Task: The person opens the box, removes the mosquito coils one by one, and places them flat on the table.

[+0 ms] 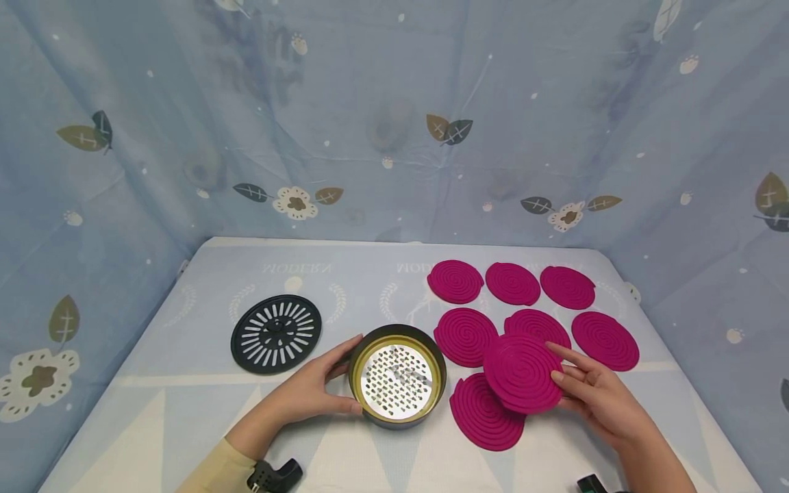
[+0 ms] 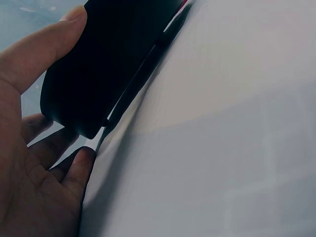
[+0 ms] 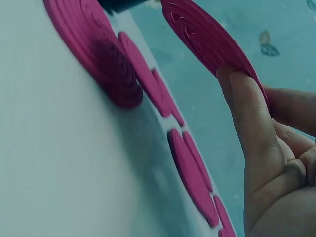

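Note:
My left hand (image 1: 316, 387) grips the left side of a round black mosquito coil holder (image 1: 440, 340), thumb at the front and fingers behind. Inside its gold-coloured rim lies a perforated silver metal plate (image 1: 396, 383). In the left wrist view the holder's dark side (image 2: 98, 64) fills the space between thumb and fingers, close over the tabletop. My right hand (image 1: 600, 397) pinches the right edge of a magenta spiral mosquito coil (image 1: 520, 373). In the right wrist view this coil (image 3: 207, 37) is tilted and raised above the table, thumb on one face and fingers on the other.
Several more magenta coils (image 1: 465, 335) lie in rows at the right; the nearest coil (image 1: 487, 414) is partly covered by the held one in the head view. A black slotted lid (image 1: 276, 334) rests on the table at the left. Blue printed curtains (image 1: 382, 137) enclose the table.

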`<state>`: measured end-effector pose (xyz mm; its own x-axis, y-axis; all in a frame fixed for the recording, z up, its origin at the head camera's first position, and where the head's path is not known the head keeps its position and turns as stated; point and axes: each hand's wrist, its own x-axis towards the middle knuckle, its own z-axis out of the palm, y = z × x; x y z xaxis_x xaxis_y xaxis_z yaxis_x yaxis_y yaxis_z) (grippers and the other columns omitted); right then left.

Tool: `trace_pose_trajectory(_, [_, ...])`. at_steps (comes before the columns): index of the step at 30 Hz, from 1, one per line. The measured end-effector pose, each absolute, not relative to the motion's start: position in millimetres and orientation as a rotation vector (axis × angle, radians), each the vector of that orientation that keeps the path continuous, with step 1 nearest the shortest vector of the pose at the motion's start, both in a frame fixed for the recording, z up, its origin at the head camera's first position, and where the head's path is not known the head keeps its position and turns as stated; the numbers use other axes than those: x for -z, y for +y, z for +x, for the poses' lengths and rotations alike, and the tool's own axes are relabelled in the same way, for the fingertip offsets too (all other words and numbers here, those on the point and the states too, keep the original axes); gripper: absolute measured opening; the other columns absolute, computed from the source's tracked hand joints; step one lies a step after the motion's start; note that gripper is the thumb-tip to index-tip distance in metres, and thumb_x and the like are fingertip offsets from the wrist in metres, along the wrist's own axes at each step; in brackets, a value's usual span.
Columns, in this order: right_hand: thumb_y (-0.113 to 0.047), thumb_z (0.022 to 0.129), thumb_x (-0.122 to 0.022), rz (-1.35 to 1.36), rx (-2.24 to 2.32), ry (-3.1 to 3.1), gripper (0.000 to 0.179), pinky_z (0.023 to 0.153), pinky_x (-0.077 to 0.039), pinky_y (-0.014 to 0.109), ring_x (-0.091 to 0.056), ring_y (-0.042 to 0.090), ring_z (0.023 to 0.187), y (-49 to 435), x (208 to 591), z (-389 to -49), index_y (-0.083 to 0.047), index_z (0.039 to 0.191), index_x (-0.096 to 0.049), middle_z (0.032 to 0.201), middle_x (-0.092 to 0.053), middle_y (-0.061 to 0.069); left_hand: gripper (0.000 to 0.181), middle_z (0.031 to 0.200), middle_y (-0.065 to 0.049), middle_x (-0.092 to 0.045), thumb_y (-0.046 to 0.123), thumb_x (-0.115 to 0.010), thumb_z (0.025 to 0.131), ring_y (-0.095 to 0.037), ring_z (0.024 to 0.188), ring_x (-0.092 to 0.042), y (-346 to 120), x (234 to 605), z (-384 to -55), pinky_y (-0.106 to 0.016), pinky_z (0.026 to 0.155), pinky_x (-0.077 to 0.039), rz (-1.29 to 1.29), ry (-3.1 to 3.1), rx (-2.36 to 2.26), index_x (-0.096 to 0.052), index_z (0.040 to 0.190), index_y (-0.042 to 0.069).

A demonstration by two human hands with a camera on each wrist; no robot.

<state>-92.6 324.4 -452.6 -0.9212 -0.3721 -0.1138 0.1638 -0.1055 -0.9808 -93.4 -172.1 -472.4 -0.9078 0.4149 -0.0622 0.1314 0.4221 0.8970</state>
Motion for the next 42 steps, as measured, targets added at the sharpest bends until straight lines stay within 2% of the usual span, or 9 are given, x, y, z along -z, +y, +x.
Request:
trace_pose_trajectory(8, [0.009,0.102,-0.04,-0.29,2.187,1.692,0.054,0.074,-0.063,0.028,-0.068,0.011,0.087,353,462,-77,-0.015,0.15,-0.044,0.111,-0.07,0.006,0.112,0.155,0.012,-0.033,0.046,-0.093,0.061,-0.012,0.131,-0.048,-172,473,-93,-0.033,0.115,-0.036,0.466,2.405,-1.48,-0.031,0.154,0.035])
trace_pose_trajectory(17, [0.002,0.104,-0.043,-0.08,2.19,1.666,0.049,0.082,-0.061,0.032,-0.067,0.013,0.1,378,468,-62,-0.027,0.142,-0.054,0.122,-0.068,0.003,0.113,0.156,0.011,-0.032,0.045,-0.093,0.061,-0.012,0.132,-0.047,-173,474,-94,-0.032,0.114,-0.037,0.477,2.404,-1.488,-0.031,0.155,0.032])
trace_pose_trajectory(23, [-0.003,0.104,-0.046,0.025,2.103,1.732,0.046,0.078,-0.062,0.029,-0.065,0.01,0.091,390,471,-57,-0.029,0.142,-0.053,0.115,-0.067,-0.001,0.112,0.156,0.011,-0.032,0.045,-0.093,0.062,-0.011,0.132,-0.046,-172,474,-94,-0.03,0.114,-0.036,0.493,2.406,-1.487,-0.031,0.155,0.033])
trace_pose_trajectory(33, [-0.003,0.104,-0.047,0.033,2.09,1.71,0.044,0.088,-0.058,0.039,-0.065,0.011,0.103,397,476,-57,-0.034,0.133,-0.059,0.121,-0.067,-0.002,0.112,0.156,0.01,-0.032,0.045,-0.093,0.062,-0.011,0.132,-0.046,-173,473,-94,-0.03,0.114,-0.036,0.497,2.397,-1.492,-0.031,0.155,0.033])
trace_pose_trajectory(42, [-0.004,0.105,-0.045,0.012,2.065,1.679,0.042,0.093,-0.056,0.041,-0.063,0.008,0.106,403,478,-58,-0.034,0.129,-0.062,0.121,-0.065,-0.004,0.112,0.156,0.011,-0.032,0.046,-0.092,0.062,-0.011,0.132,-0.047,-173,473,-94,-0.032,0.115,-0.036,0.489,2.399,-1.487,-0.03,0.155,0.034])
